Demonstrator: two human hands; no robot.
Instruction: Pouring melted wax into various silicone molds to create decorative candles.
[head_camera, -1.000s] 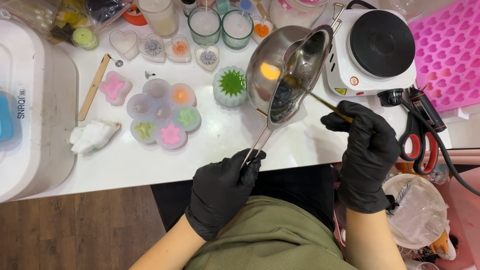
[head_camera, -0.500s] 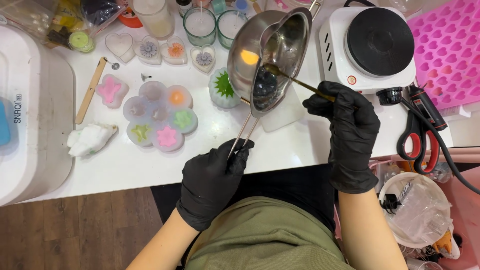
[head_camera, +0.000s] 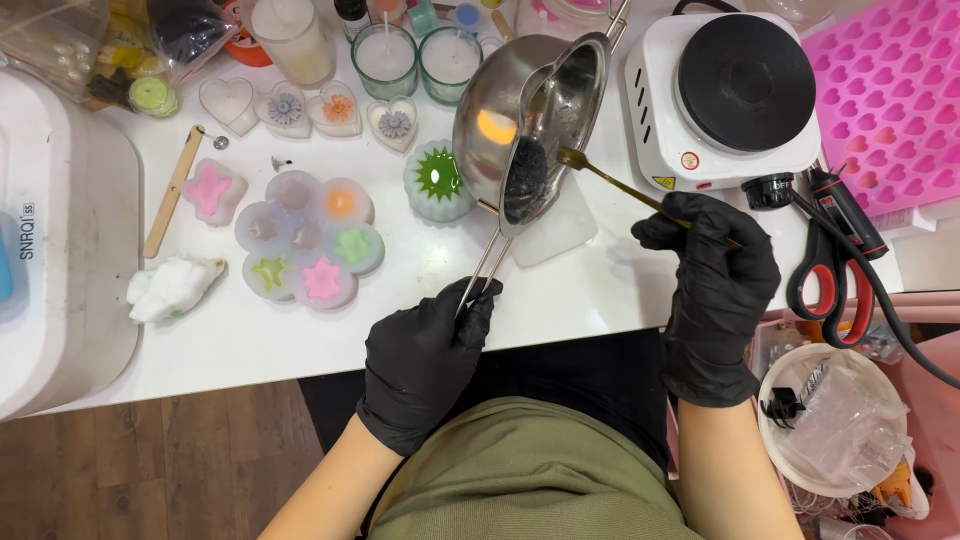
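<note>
Two gloved hands are both occupied. Your left hand (head_camera: 425, 355) is closed around the long wire handle of a small steel ladle (head_camera: 545, 150), which hangs tilted over the table (head_camera: 600, 290) at about 12 o'clock from that hand. A dark mass sits in the ladle's bowl. Your right hand (head_camera: 715, 280) pinches a thin gold stirring tool (head_camera: 620, 185), whose tip reaches the ladle's rim at about 10 o'clock from that hand.

Progress, as judged: the flower-shaped silicone mould (head_camera: 308, 240) at 10 o'clock from your left hand already holds coloured shapes in its cavities, as does the single pink one (head_camera: 213, 190) beside it. The green spiky piece (head_camera: 438, 180) stands just left of the ladle. The dark material is not yet poured anywhere that I can see.

Surroundings: the steel pot (head_camera: 500, 115) sits directly behind the ladle, touching or overlapping it in view. The hotplate (head_camera: 735, 90) lies at 12 o'clock from your right hand, its cable and the red-handled scissors (head_camera: 830, 280) close at 3 o'clock. Two glass candle jars (head_camera: 415, 55) crowd the far edge. A pink heart mould tray (head_camera: 890, 90) occupies the right corner.
</note>
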